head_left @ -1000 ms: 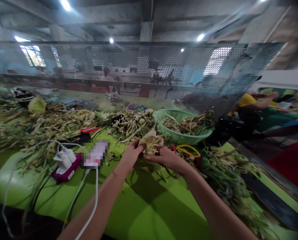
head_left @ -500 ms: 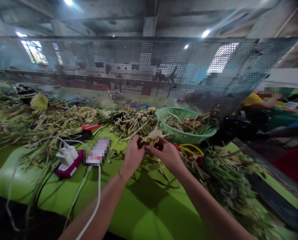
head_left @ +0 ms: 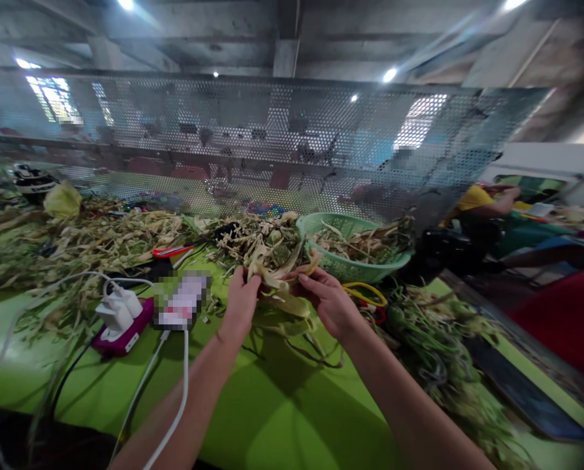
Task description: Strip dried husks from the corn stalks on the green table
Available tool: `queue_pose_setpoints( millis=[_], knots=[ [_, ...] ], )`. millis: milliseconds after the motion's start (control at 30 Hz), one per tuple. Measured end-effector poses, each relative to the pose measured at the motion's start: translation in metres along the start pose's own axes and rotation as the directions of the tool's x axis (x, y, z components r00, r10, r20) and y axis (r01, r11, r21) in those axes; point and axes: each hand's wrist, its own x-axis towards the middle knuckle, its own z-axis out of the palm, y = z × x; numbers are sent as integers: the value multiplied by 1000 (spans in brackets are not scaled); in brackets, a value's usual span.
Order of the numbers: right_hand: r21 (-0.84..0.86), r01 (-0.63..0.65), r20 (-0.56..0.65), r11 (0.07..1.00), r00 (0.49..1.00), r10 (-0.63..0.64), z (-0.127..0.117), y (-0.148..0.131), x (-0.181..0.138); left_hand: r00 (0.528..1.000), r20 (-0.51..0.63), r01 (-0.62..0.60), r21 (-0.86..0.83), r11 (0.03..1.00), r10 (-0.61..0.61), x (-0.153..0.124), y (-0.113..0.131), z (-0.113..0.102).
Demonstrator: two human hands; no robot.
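Over the middle of the green table, my left hand and my right hand hold a bunch of dried pale leaves between them. The left thumb and fingers pinch its left side. My right fingers grip the other end, where a curled leaf sticks up. Directly below hang or lie more yellow-green leaves and thin stems. Just behind my hands is a heap of dried stems and pods. A green plastic basket with dry leaves stands behind my right hand.
A phone on a white cable lies left of my hands, beside a purple power strip with white chargers. A red-handled cutter lies behind. Green stems cover the right side. A perforated metal screen closes the back; a person in yellow sits right.
My hands have moved apart, spreading the dried leaves between them. The view has swung slightly right, and a hand at the far left edge is out of sight.
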Motion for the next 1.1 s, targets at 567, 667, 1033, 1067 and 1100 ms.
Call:
queue_pose_setpoints(
  millis=[567,667,1033,1067,1100],
  knots=[
    [35,60,-225,998,973,-50,-32,-19,10,966,194,-239,394,888,173,6,3,-8],
    [37,53,-214,998,976,-43,-36,-14,13,867,436,-479,598,643,241,-9,10,-5],
    [29,98,-184,995,979,-91,-40,-16,15,732,681,-680,732,45,-24,-26,-6,-27],
    [40,96,-189,995,978,-87,-39,-17,14,723,691,-690,723,34,-21,-20,-13,-24],
    [53,92,-195,994,977,-80,-39,-18,14,712,702,-702,712,31,-12,-13,-18,-21]
  ],
)
